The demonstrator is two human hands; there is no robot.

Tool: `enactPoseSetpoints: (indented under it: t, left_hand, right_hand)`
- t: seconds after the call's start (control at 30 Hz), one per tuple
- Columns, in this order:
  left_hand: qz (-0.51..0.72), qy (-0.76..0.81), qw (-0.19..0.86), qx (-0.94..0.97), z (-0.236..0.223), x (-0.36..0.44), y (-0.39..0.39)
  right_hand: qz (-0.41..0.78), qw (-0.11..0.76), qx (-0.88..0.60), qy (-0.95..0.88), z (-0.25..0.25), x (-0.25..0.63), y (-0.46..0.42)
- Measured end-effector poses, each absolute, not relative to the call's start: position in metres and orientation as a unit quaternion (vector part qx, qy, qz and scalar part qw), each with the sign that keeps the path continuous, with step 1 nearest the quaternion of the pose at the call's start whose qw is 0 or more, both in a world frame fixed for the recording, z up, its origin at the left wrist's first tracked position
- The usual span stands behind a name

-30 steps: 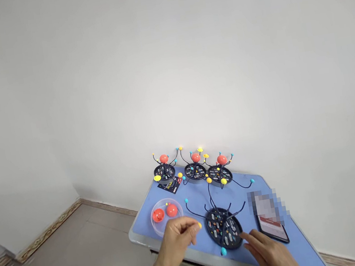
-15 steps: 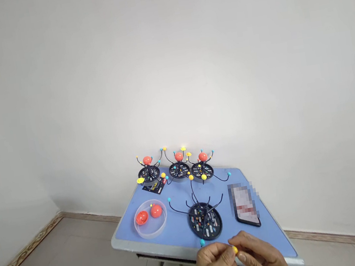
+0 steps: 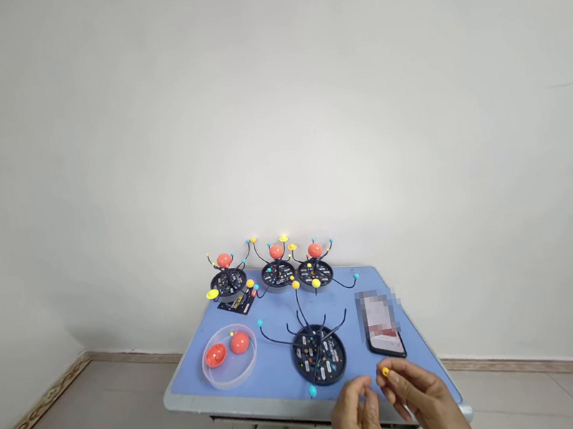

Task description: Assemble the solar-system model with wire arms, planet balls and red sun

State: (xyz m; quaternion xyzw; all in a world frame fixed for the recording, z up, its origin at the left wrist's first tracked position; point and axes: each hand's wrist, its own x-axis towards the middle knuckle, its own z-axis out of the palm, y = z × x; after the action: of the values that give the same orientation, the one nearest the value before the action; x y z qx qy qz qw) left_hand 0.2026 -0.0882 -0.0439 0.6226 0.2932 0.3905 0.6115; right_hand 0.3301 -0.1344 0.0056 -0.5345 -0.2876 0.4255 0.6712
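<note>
Between the thumb and fingers of my right hand [image 3: 421, 396] is a small yellow ball [image 3: 386, 372], held over the table's near edge. My left hand [image 3: 356, 417] is just to its left, loosely curled with thumb and fingers apart and nothing visible in it. Beyond my hands stands a solar system model [image 3: 319, 354] with a round black printed base and curved black arms. A blue ball [image 3: 313, 390] tips its nearest arm, another blue ball [image 3: 260, 323] its left arm, and an orange ball [image 3: 295, 285] its far arm. Several other arms have bare ends.
Three models with red centre balls [image 3: 276, 252] line the back of the blue table [image 3: 270, 384]. At left, a clear round dish [image 3: 206, 372] holds a red half shell [image 3: 216, 355], a red ball [image 3: 239, 343] and a tiny yellow ball. A phone [image 3: 384, 333] lies at right, a black card [image 3: 236, 303] at back left.
My hands have separated: the left let go of the yellow ball, which stays in the right hand, now raised slightly. The whole view has shifted a little, moving the table leftward.
</note>
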Motion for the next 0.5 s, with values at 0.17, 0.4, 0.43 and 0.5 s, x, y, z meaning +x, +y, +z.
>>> enactPoseSetpoints:
  t: [0.17, 0.4, 0.43, 0.5]
  left_hand:
    - [0.411, 0.307, 0.401, 0.759, -0.060, 0.228, -0.079]
    - [0.423, 0.379, 0.316, 0.760, -0.060, 0.283, -0.053]
    - [0.431, 0.386, 0.319, 0.751, -0.060, 0.289, -0.049]
    - [0.453, 0.397, 0.331, 0.726, -0.061, 0.299, -0.042]
  right_hand:
    - [0.385, 0.660, -0.551, -0.333, 0.023, 0.363, -0.105]
    - [0.367, 0.593, -0.591, -0.406, 0.030, 0.391, -0.055]
    - [0.370, 0.585, -0.594, -0.410, 0.029, 0.394, -0.050]
    - [0.376, 0.570, -0.600, -0.417, 0.028, 0.399, -0.041]
